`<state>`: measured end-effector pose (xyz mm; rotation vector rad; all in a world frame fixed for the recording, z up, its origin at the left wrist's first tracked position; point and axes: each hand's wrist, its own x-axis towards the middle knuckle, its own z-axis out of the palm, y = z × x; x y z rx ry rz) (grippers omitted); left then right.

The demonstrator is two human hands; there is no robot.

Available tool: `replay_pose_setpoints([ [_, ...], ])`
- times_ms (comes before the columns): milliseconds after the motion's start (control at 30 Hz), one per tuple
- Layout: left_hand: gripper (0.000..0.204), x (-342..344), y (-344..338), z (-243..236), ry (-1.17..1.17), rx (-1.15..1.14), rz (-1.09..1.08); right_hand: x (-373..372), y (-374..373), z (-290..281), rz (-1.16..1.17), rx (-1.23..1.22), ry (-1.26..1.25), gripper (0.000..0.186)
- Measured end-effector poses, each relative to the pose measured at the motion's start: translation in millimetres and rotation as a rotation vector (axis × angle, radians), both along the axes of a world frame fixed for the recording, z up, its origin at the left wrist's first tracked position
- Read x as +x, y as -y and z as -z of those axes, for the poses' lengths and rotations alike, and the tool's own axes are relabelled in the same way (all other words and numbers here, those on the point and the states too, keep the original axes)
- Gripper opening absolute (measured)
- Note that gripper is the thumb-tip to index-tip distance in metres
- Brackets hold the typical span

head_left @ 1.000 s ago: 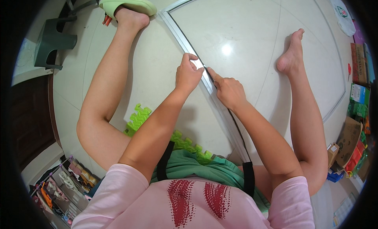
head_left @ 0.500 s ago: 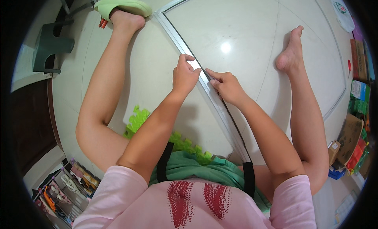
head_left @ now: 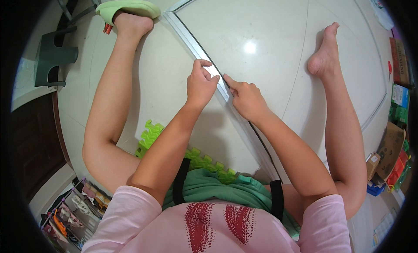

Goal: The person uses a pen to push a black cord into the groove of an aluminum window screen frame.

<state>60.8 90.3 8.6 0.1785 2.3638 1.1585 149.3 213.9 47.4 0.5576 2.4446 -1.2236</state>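
Silver frame (head_left: 186, 36), edged in black strip (head_left: 258, 134), lies on pale floor (head_left: 270, 39), one rail (head_left: 224, 92) between person's legs (head_left: 111, 83). Left hand (head_left: 201, 84), fingers curled, at rail; right hand (head_left: 248, 99), apart from left, index finger (head_left: 230, 81) at strip. Remotely, I cannot tell whether either grips. Green foam mat (head_left: 150, 133) near shorts (head_left: 217, 187).

Bright light glares off the glossy floor (head_left: 278, 39), with soft shadows and dark, curving edges
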Motion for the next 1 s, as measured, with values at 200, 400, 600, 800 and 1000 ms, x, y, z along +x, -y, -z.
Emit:
replay_pose_setpoints([
  [200, 0.037, 9, 3, -1, -0.043, -0.001, -0.053, 12, 2, 11, 0.004, 0.036, -0.075, 0.049],
  [400, 0.035, 32, 24, -12, 0.294, -0.026, -0.115, 47, 6, 3, 0.288, 0.183, -0.26, 0.036],
  [600, 0.039, 75, 26, -5, 0.557, -0.009, 0.149, 98, 19, -11, 0.131, 0.381, 0.171, 0.042],
  [800, 0.031, 91, 9, 3, 0.227, -0.153, 0.251, 121, 29, 17, 0.296, 0.402, 0.156, 0.038],
  [1000, 0.027, 25, 19, 1, 0.176, -0.1, 0.107, 57, 36, 23, 0.353, 0.315, 0.06, 0.031],
])
